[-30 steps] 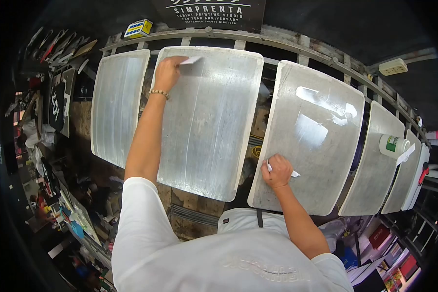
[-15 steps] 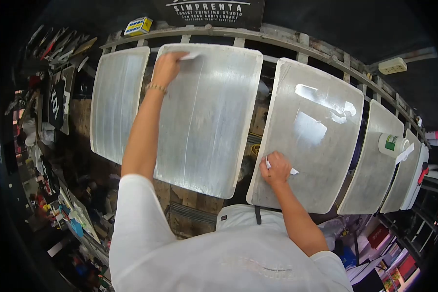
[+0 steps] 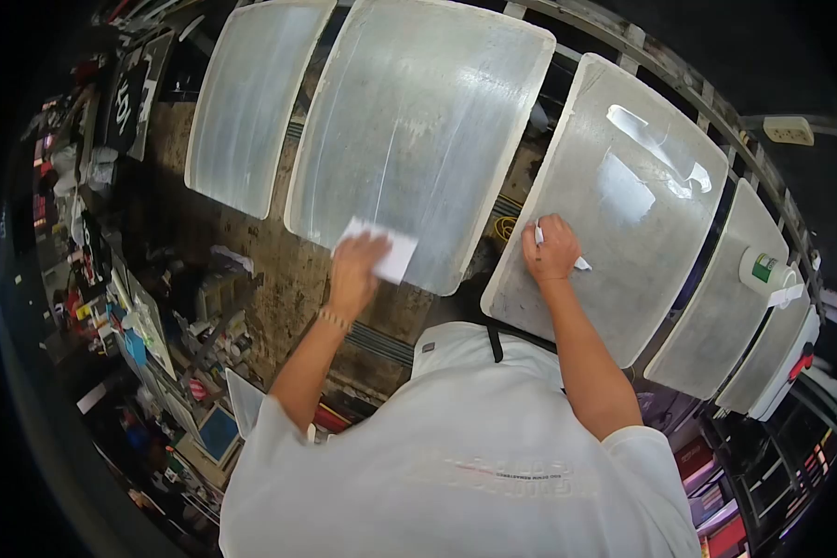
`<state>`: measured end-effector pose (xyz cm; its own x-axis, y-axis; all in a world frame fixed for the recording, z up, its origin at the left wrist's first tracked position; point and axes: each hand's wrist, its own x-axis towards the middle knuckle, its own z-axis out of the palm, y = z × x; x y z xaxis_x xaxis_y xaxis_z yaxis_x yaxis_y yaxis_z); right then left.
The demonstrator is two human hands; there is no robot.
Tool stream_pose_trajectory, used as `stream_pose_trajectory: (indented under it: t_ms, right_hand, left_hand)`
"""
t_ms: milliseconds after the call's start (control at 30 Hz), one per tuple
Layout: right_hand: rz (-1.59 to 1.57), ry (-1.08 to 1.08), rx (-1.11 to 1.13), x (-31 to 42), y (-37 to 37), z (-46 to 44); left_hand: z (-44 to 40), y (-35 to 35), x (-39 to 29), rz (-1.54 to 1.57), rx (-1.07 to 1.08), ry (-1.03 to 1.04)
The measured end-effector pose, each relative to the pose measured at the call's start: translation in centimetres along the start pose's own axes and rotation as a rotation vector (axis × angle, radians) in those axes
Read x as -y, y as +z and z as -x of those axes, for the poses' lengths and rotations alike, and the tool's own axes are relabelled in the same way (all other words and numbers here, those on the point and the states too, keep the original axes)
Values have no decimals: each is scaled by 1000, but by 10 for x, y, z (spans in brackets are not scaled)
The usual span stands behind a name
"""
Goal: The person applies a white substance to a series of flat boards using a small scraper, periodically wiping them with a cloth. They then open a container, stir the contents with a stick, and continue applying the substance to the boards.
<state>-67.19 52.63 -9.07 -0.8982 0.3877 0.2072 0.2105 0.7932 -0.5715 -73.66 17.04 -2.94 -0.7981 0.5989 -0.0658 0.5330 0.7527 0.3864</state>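
Note:
My left hand (image 3: 356, 274), slightly blurred, grips a flat white card (image 3: 398, 258) at the near edge of a large grey printing pallet (image 3: 418, 121). Thin lines and streaks run lengthwise over that pallet's shiny surface. My right hand (image 3: 551, 249) is closed around a white piece (image 3: 582, 264) that looks like crumpled paper; its ends poke out on both sides of the fist. That hand rests on the pallet to the right (image 3: 614, 288), near its left edge. Glossy, wet-looking patches (image 3: 626, 191) lie farther up on this same pallet.
Another streaked pallet (image 3: 251, 102) stands at the left. Farther right, a white tub with a green label (image 3: 763, 270) sits on a pallet, a white strip (image 3: 785, 296) beside it. A metal rail runs behind the pallets. Shelves of clutter fill the lower left.
My left hand has come down with the card from the pallet's far end to its near edge. My right hand stays on its pallet. The camera view has tilted downward.

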Motion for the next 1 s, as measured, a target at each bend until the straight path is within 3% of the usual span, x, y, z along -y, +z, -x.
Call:
stream_pose_trajectory:
  t_ms: [100, 167, 400, 500, 567, 667, 767, 867, 1000]
  right_hand:
    - [-4, -27, -29, 0, 0, 0]
    - [-15, -30, -36, 1, -1, -2]
    - [-29, -30, -35, -2, -2, -1]
    - [-10, -16, -72, -1, 0, 1]
    - [-3, -4, -71, -2, 2, 0]
    - [-20, 27, -44, -2, 1, 3]
    - [-28, 34, -29, -2, 2, 1]
    - [-21, 23, -30, -3, 2, 0]
    - [-39, 41, -34, -3, 4, 3]
  left_hand:
    - [38, -15, -1, 44, 87, -73]
    - [20, -24, -5, 94, 86, -77]
    - [-310, 0, -12, -119, -346, 304]
    - [-404, 17, -14, -159, -297, 69]
    - [-414, 23, -16, -153, -268, 86]
    - [-367, 8, -36, -212, -75, 96]
    - [-245, 10, -45, -177, -5, 258]
    - [-116, 22, -47, -22, -19, 168]
    - [24, 28, -76, -78, 17, 64]
